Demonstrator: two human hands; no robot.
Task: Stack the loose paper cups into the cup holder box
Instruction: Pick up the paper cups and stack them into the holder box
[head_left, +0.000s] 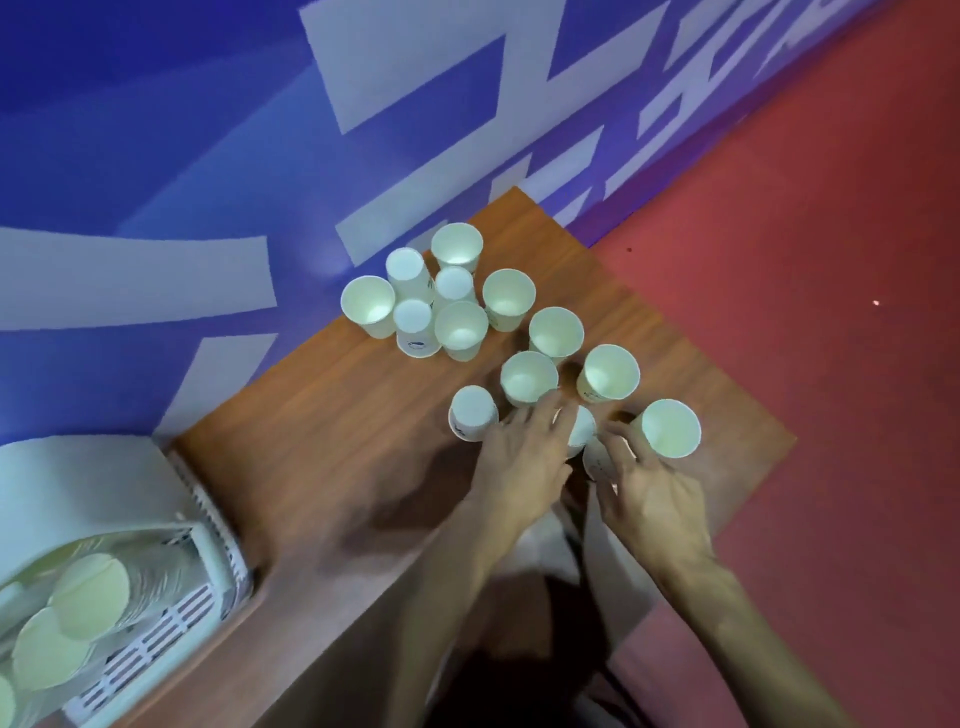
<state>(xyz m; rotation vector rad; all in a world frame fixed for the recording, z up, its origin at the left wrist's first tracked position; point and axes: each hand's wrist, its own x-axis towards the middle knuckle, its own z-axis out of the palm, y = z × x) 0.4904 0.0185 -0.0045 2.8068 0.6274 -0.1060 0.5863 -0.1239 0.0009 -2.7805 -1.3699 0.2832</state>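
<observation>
Several loose white paper cups (556, 332) stand on the wooden table (332, 415), some upright, some upside down. The white slatted cup holder box (171, 618) sits at the lower left, with stacks of cups (91, 597) lying inside it. My left hand (519, 457) reaches forward with fairly straight fingers that touch an upside-down cup (584, 428). To its right, my right hand (649, 488) pinches a small, partly hidden cup (595, 462) between thumb and fingers. A tilted cup (670, 428) lies just beyond its fingertips. The hands are motion-blurred.
A blue wall with large white lettering (156, 156) runs along the table's far side. Red floor (831, 312) lies past the table's right edge. A white rounded object (78, 483) sits behind the box. Bare wood lies between the box and the cups.
</observation>
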